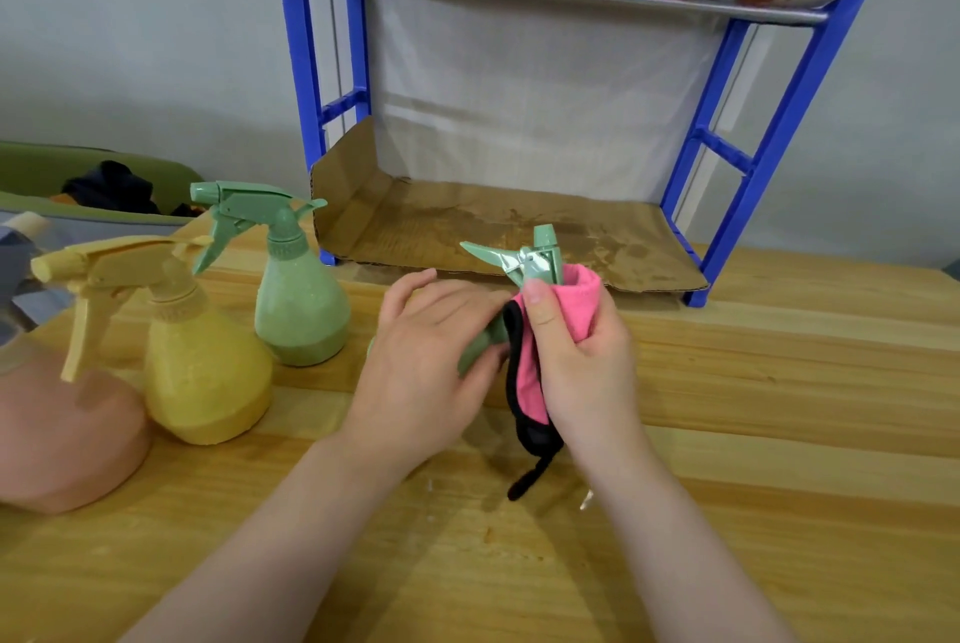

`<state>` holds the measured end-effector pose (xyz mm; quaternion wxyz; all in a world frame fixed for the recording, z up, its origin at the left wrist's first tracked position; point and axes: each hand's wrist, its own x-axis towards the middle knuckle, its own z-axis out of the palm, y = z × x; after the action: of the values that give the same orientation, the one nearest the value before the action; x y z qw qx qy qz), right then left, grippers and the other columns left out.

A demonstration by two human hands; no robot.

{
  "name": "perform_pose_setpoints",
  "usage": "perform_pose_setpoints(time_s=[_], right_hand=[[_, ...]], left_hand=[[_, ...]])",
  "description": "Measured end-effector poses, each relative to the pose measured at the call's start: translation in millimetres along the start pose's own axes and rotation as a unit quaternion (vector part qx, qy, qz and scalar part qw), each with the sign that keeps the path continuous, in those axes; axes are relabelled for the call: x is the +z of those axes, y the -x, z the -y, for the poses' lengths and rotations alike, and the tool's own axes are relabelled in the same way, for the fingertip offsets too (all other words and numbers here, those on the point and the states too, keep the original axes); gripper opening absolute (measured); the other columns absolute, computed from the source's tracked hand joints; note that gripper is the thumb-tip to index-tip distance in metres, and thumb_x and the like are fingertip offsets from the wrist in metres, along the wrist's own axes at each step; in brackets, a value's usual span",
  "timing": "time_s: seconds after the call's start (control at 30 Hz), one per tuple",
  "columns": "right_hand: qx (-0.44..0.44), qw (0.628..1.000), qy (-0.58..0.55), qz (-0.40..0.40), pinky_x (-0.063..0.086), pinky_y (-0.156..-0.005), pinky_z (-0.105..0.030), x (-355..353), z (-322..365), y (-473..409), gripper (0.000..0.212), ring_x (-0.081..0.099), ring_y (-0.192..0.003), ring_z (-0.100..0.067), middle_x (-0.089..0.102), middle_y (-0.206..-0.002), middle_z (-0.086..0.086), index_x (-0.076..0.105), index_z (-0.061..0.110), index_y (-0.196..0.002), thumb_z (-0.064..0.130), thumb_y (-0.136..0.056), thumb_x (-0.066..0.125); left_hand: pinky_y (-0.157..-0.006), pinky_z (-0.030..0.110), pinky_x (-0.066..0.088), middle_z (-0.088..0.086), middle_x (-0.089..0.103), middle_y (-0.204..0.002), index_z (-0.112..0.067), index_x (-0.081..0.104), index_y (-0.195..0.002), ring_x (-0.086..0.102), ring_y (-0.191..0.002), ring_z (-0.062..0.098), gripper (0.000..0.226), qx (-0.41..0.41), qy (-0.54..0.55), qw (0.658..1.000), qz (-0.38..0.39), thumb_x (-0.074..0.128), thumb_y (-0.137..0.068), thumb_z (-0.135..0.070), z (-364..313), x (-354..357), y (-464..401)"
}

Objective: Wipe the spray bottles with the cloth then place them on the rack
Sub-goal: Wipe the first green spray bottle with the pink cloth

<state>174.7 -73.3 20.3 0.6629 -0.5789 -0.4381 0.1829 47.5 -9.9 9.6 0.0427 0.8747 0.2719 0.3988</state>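
Four spray bottles show in the head view, on or above a wooden table [753, 434]. One green bottle [480, 349] is held tilted over the table, its nozzle head pointing away toward the rack [769, 133]. The left hand [415, 367] wraps its body, fingers curved round it, so most of the body is hidden. The right hand [582, 346] grips a pink cloth [574, 299] bunched round the bottle's neck just below the trigger, thumb pressed on the cloth; a black-edged tail of the cloth hangs down between the wrists. To the left stand three more bottles, upright on the table: a second green one [298, 299], a yellow one [202, 362] just in front of it, and a pink one [57, 434] at the frame's edge, only partly seen. The blue rack stands at the back of the table against a pale wall. Its lower shelf is lined with stained brown cardboard [509, 232], and holds no bottles; another cardboard sheet lies on the upper shelf.
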Motion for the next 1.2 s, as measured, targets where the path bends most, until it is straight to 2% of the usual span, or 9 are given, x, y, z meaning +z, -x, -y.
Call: perform_pose_setpoints(time_s=[0.07,0.13,0.4,0.53,0.63,0.77,0.9,1.03,1.2], right_hand=[[0.069,0.994,-0.070,0.054,0.051,-0.078,-0.019,0,0,-3,0.036,0.069,-0.089,-0.003,0.074,-0.096,0.011,0.064,0.024,-0.110,0.042,-0.080,0.072],[0.074,0.993,-0.050,0.074,0.052,-0.080,-0.019,-2,0,-5,0.041,0.069,-0.095,-0.005,0.073,-0.103,0.005,0.061,0.016,-0.118,0.031,-0.083,0.076],[0.076,0.992,-0.014,0.096,0.056,-0.084,-0.026,-9,5,-7,0.039,0.069,-0.096,-0.008,0.072,-0.104,0.006,0.059,0.019,-0.118,0.028,-0.084,0.076],[0.161,0.962,-0.177,0.135,0.055,-0.070,-0.020,-11,17,-6,0.042,0.070,-0.083,-0.011,0.075,-0.093,-0.001,0.066,0.011,-0.109,0.025,-0.072,0.076],[0.193,0.942,-0.218,0.167,0.052,-0.056,-0.024,-14,24,-5,0.041,0.064,-0.060,-0.012,0.070,-0.076,0.000,0.066,0.011,-0.115,0.030,-0.078,0.071],[0.219,0.926,-0.257,0.170,0.045,-0.046,-0.026,-14,23,-5,0.028,0.052,-0.046,-0.014,0.060,-0.064,-0.003,0.072,0.015,-0.102,0.035,-0.082,0.068],[0.213,0.909,-0.321,0.158,0.041,-0.040,-0.022,-10,20,-6,0.025,0.046,-0.043,-0.010,0.054,-0.064,-0.005,0.067,0.008,-0.090,0.029,-0.078,0.072],[0.193,0.912,-0.339,0.131,0.041,-0.038,-0.023,-4,23,2,0.024,0.046,-0.041,-0.012,0.054,-0.061,-0.005,0.065,0.006,-0.094,0.024,-0.079,0.070],[0.134,0.936,-0.311,0.093,0.048,-0.046,-0.026,1,25,7,0.022,0.060,-0.051,-0.015,0.067,-0.070,-0.004,0.065,0.013,-0.097,0.024,-0.078,0.070]], left_hand=[[-0.111,0.036,0.028,-0.009,0.070,-0.114,-0.020,0.067,-0.117,0.059,-0.114,0.010,0.039,-0.006,-0.011,1.000,-0.010,0.052,-0.082,-0.026,2,0,0],[-0.109,0.034,0.028,-0.010,0.069,-0.114,-0.020,0.067,-0.115,0.059,-0.114,0.010,0.038,-0.005,-0.014,1.000,-0.014,0.052,-0.081,-0.021,2,3,0],[-0.110,0.031,0.024,-0.017,0.066,-0.118,-0.024,0.065,-0.122,0.053,-0.118,0.003,0.043,-0.032,0.048,0.998,-0.037,0.061,-0.081,-0.014,2,7,1],[-0.109,0.032,0.025,-0.021,0.062,-0.115,-0.022,0.066,-0.121,0.053,-0.117,0.002,0.037,-0.037,0.060,0.995,-0.066,0.062,-0.084,-0.022,3,4,-2],[-0.107,0.029,0.026,-0.021,0.060,-0.115,-0.020,0.067,-0.120,0.055,-0.114,0.002,0.036,-0.042,0.071,0.993,-0.083,0.061,-0.086,-0.033,4,4,-3],[-0.102,0.034,0.030,-0.010,0.069,-0.113,-0.017,0.068,-0.117,0.057,-0.112,0.007,0.042,-0.045,0.055,0.993,-0.096,0.057,-0.086,-0.043,4,4,-3],[-0.100,0.028,0.027,-0.012,0.065,-0.111,-0.013,0.068,-0.116,0.054,-0.112,0.007,0.044,-0.043,0.050,0.991,-0.118,0.058,-0.086,-0.043,1,4,-2],[-0.100,0.027,0.026,-0.020,0.058,-0.111,-0.016,0.068,-0.116,0.053,-0.112,0.004,0.043,-0.054,0.069,0.988,-0.130,0.057,-0.086,-0.043,3,2,-4],[-0.101,0.030,0.029,-0.017,0.065,-0.112,-0.018,0.067,-0.115,0.054,-0.111,0.002,0.041,-0.073,0.088,0.987,-0.110,0.053,-0.087,-0.044,4,3,-3]])
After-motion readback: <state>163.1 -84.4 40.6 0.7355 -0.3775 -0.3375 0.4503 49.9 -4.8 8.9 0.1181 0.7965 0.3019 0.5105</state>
